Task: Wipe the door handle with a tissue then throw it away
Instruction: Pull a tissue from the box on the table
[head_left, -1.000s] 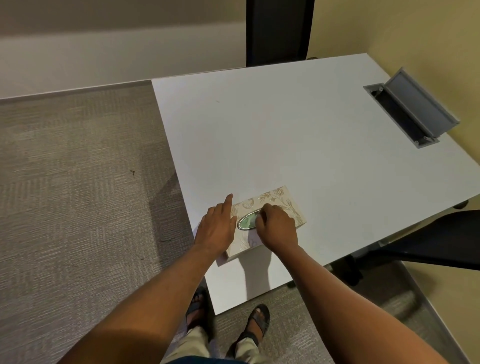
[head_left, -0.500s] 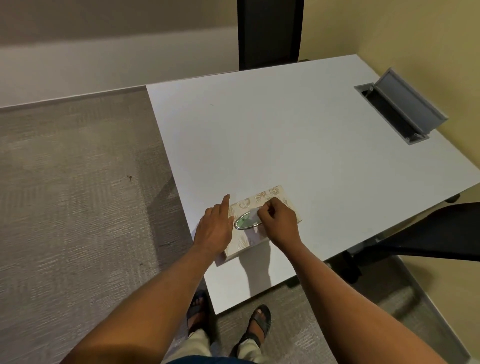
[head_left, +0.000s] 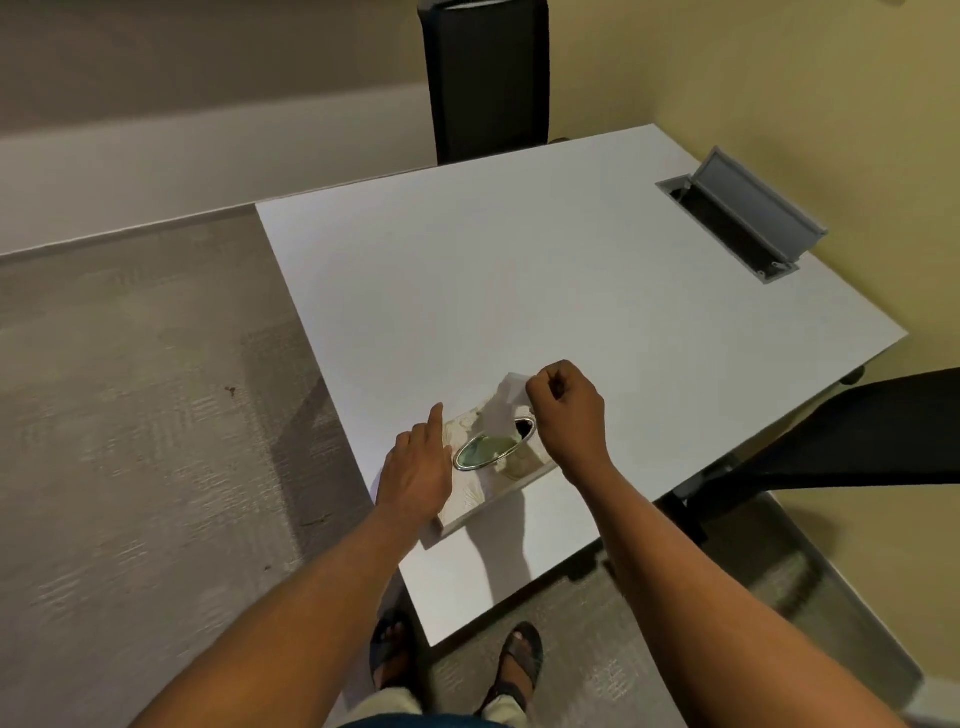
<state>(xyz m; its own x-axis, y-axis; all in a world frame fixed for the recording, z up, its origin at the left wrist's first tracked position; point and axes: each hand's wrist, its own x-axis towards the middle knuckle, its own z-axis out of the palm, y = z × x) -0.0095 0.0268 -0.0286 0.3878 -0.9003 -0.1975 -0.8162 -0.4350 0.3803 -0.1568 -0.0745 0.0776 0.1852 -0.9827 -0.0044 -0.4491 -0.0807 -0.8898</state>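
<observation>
A cream patterned tissue box (head_left: 480, 488) with an oval metal-rimmed slot lies near the front left edge of the white table (head_left: 519, 291). My left hand (head_left: 418, 470) rests flat on the box's left end, fingers spread, index finger pointing forward. My right hand (head_left: 569, 413) is raised just above the box's right end, pinching a white tissue (head_left: 506, 405) that stretches up out of the slot. The door handle is not in view.
A grey cable hatch (head_left: 743, 221) stands open at the table's far right. A black chair back (head_left: 485, 78) is behind the table, and another black chair (head_left: 831, 447) sits at the right. Carpet floor (head_left: 130, 415) lies to the left; my sandalled feet are below.
My right hand has lifted from the slot, drawing a tissue up out of the box. My left hand stays pressed on the box.
</observation>
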